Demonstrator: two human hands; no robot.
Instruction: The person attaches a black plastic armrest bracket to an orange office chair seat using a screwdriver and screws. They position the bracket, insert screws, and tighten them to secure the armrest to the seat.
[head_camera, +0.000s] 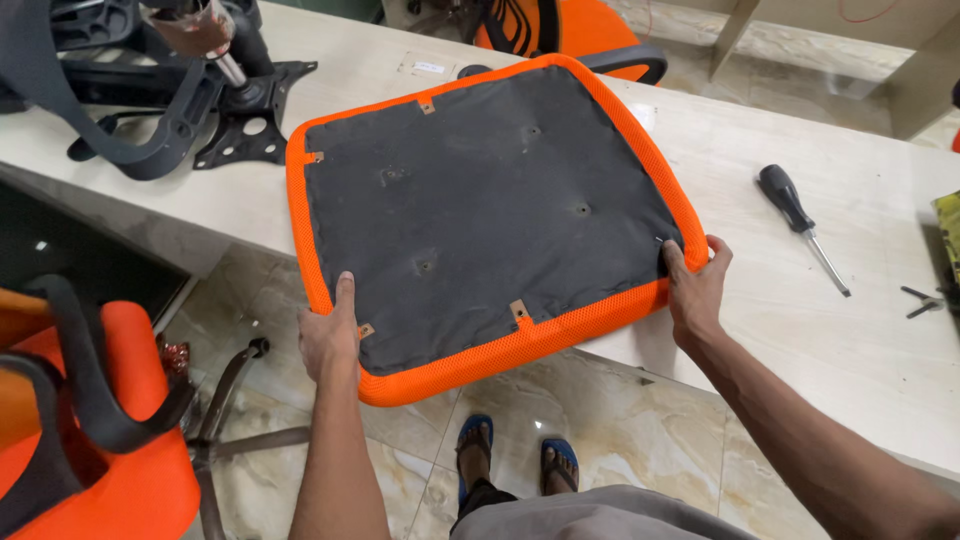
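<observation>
No container shows in the frame. The seat cushion (490, 215) lies underside up at the centre of the frame, resting on the desk (800, 330) with its near corner overhanging the desk edge above the floor. Its underside is black fabric with several screw holes and small brown tabs; an orange mesh border runs all round.

My left hand (328, 338) grips the lower left edge: thumb flat on the black fabric, fingers curled under the border, out of sight. My right hand (695, 285) clamps the right edge, thumb on top, fingers (722, 250) wrapped round the orange rim.

A black-handled screwdriver (800, 222) lies on the desk at right, well apart from the cushion. A black chair mechanism (200, 100) sits at upper left.
</observation>
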